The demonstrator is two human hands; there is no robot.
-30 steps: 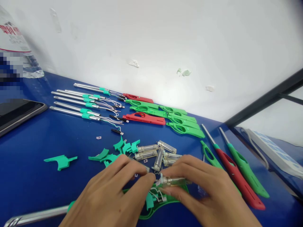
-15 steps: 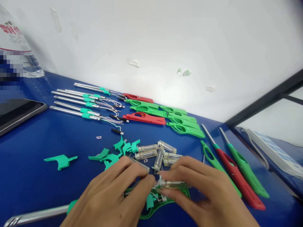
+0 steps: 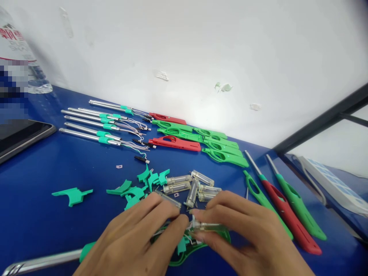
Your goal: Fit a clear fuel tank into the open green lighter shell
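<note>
1. Head view, far left: a clear bottle stands at the back of the blue desk, with a dark tablet lying flat in front of it.
2. Left of centre: a row of metal tubes with teal collars lies in parallel, thin wires trailing from their right ends. Nearer the person, loose teal trigger pieces are scattered on the desk.
3. Bottom left: one more metal tube runs in from the frame edge to a green lighter shell lying open under the hands.
4. Left hand: palm down over the shell, thumb and forefinger narrowed to a pinch at the left end of a clear fuel tank.
5. Right hand: palm down, fingers closed along the tank, holding it just above the shell; tank lies level, near the front edge of the desk at centre.
6. Just behind the hands: a small heap of spare clear tanks.
7. Back centre: red and green handle halves in a row along the wall.
8. Right: three finished lighters, red between green, lie side by side; a white power strip sits beyond them.
</note>
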